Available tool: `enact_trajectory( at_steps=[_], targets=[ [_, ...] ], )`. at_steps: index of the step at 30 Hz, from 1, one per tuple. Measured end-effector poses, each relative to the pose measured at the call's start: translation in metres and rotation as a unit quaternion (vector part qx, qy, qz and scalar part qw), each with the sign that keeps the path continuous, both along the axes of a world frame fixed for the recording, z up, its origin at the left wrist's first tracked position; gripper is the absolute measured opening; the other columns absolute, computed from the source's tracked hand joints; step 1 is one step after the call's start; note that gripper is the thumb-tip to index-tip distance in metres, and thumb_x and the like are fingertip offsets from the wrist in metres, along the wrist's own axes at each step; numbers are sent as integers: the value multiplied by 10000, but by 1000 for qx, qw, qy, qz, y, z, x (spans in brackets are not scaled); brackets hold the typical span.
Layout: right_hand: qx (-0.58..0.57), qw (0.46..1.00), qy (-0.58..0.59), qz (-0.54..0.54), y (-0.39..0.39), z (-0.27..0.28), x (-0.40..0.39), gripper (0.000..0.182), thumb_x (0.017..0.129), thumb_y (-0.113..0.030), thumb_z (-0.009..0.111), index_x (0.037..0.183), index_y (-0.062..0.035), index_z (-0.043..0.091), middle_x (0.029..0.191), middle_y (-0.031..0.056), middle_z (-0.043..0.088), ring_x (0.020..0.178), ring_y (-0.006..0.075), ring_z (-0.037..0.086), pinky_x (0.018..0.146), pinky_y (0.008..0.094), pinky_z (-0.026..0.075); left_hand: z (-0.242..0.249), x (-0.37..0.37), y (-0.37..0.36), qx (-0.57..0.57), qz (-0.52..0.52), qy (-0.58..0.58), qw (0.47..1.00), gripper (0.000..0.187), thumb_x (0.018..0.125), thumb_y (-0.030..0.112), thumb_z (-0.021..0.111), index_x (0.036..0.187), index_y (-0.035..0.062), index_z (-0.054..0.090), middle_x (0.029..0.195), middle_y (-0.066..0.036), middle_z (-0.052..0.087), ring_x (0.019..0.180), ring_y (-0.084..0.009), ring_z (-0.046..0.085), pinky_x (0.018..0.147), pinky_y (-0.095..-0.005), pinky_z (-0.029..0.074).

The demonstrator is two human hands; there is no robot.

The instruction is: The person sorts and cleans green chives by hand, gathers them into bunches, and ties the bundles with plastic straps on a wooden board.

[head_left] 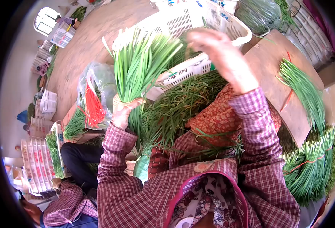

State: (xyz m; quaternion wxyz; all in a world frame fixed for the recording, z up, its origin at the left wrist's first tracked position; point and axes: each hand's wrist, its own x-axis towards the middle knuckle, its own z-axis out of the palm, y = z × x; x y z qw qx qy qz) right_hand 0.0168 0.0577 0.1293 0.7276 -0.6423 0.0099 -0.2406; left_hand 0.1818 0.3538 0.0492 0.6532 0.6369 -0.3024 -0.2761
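Observation:
My left hand point(123, 108) is wrapped round the lower part of a bunch of long green stalks point(137, 66), whose pale ends fan out upward. My right hand point(220, 53) is raised to the right of the bunch, in front of the white crate point(180, 22); it is blurred, and its fingers are hard to make out. Loose green leaves point(182, 100) lie in a heap over my lap. On the board point(266, 57) at the right rests another bunch of stalks point(304, 91), with red ties by it.
A clear bag with red ties point(94, 106) is left of the bunch. Tied bundles point(308, 167) stand at the lower right. A co-worker's checked sleeve point(66, 205) and dark-clad knee point(76, 157) show at the lower left. Other people and crates point(62, 34) are along the far left.

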Motion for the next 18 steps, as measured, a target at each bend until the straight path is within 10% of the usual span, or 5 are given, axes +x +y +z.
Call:
enact_trajectory(
  at_steps=[3,6,13,18],
  targets=[
    [58,993,-94,41,-16,6,-9,350,850,-322,693,1055,-39,683,1018,72,692,888,154,622,848,291,486,6,-8,-7,-37,18,7,999,382,721,16,722,1092,-38,647,960,-130,708,844,-209,694,813,-334,564],
    [-350,923,-47,-154,12,17,-7,243,845,-319,692,887,-81,723,824,71,679,670,167,623,629,328,501,3,-7,-11,-23,13,-15,1000,403,712,18,744,1098,-39,641,991,-129,702,840,-199,688,816,-333,561],
    [-538,751,-89,-373,53,10,35,300,749,-271,749,903,-23,678,766,84,614,694,251,611,678,405,468,4,-25,-28,-32,30,-31,999,373,714,-54,723,1070,3,626,947,-64,698,822,-141,661,767,-302,560],
    [-451,858,8,-246,49,7,39,269,770,-276,729,908,-49,692,897,97,661,881,262,633,728,449,487,5,-29,-32,3,36,-84,996,370,723,-23,715,1083,-14,629,958,-91,698,814,-145,665,776,-297,554]
  ],
)
